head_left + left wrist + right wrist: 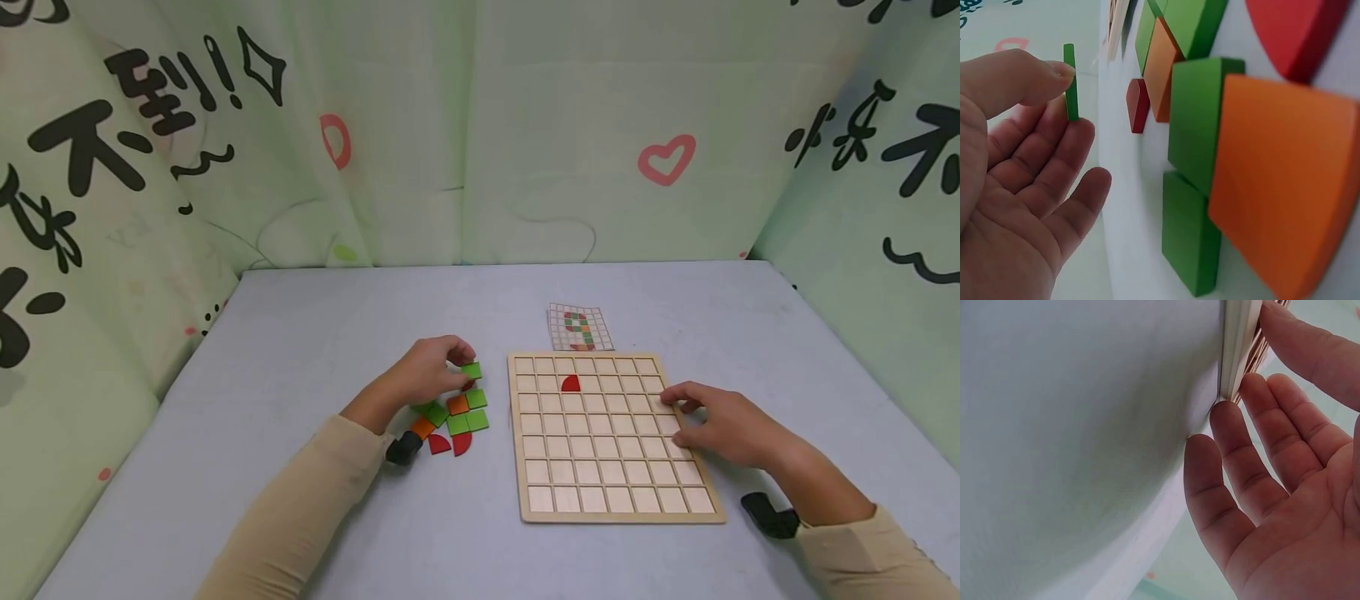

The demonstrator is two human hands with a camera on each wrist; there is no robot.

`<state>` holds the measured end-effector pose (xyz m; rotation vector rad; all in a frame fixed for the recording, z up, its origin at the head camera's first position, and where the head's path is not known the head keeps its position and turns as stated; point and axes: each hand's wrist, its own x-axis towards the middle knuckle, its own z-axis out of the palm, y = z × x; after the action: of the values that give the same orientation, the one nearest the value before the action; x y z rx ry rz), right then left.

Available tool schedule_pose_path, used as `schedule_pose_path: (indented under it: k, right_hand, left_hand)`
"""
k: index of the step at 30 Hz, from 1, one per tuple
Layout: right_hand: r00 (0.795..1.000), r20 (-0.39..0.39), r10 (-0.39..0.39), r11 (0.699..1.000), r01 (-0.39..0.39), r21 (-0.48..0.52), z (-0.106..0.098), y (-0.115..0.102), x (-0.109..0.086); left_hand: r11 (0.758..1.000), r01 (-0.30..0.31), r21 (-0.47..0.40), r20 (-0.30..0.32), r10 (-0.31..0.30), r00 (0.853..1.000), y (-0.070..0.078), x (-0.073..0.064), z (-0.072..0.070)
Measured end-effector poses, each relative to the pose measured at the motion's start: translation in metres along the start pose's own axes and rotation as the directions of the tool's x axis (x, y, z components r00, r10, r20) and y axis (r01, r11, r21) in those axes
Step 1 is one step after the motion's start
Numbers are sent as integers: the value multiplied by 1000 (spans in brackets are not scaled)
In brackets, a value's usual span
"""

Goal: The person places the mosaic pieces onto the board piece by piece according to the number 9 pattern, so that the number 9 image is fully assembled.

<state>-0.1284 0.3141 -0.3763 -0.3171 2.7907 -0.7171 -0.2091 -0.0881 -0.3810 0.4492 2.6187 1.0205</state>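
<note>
My left hand pinches a small green square tile between thumb and fingers. In the left wrist view that tile shows edge-on, held off the table. Below the hand lies a loose group of tiles: green squares, orange squares and red quarter-rounds. To the right is a wooden grid board with one red quarter-round tile in its second row. My right hand touches the board's right edge with its fingertips, the fingers loosely bent.
Just behind the board lies a paper card printed with a coloured tile pattern on a grid. A pale cloth covers the table. Green printed curtains stand at the back and both sides.
</note>
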Motion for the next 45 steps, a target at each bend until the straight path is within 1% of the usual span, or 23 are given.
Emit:
schedule_pose_path:
  k: [5,12,16,28,36,45]
  right_hand:
    - [1000,3,3,1000,-3,-2,0,0,0]
    - [1000,1,12,1000,-12,-1,0,0,0]
    - [1000,11,22,1000,-22,4,0,0,0]
    - [1000,-4,0,1000,0,-8,1,-1,0]
    - [1000,-6,2,1000,-2,-8,1,0,0]
    - [1000,-12,8,1000,-8,-15,0,-1,0]
  left_hand:
    - [999,-25,-21,7,25,1000,8,2,4]
    - [993,-104,-51,26,105,994,17,7,10]
    - [990,-127,-65,32,129,991,23,10,14]
    - [984,-168,-66,23,170,985,43,20,26]
    - [980,-191,-58,43,193,980,55,28,33]
    - [974,-209,-90,38,213,976,69,34,46]
